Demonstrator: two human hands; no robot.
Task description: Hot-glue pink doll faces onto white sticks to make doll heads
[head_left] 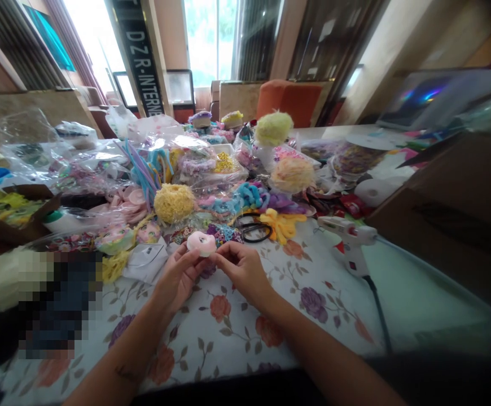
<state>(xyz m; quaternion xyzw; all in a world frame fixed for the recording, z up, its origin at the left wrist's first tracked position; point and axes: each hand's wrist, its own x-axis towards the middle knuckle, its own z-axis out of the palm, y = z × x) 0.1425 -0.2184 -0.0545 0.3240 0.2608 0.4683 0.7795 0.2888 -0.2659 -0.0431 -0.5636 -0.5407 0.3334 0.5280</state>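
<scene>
A small pale pink and white rounded piece, like a doll's face or head point(202, 243), is held up over the flowered tablecloth point(220, 344). My left hand point(182, 276) grips it from the left, thumb and fingers at its lower edge. At its lower right side, my right hand point(241, 268) has thumb and index finger pinched together; whether something small sits in that pinch cannot be made out. Just behind the hands lie beaded packets point(224, 233), black-handled scissors point(256, 230) and yellow fuzzy strips point(281, 224).
A white glue gun point(353, 242) with a dark cord lies at the right, beside a large cardboard box point(452, 225). Yarn balls point(174, 203), plastic bags and craft pieces crowd the back. A white paper point(146, 260) lies left of my hands.
</scene>
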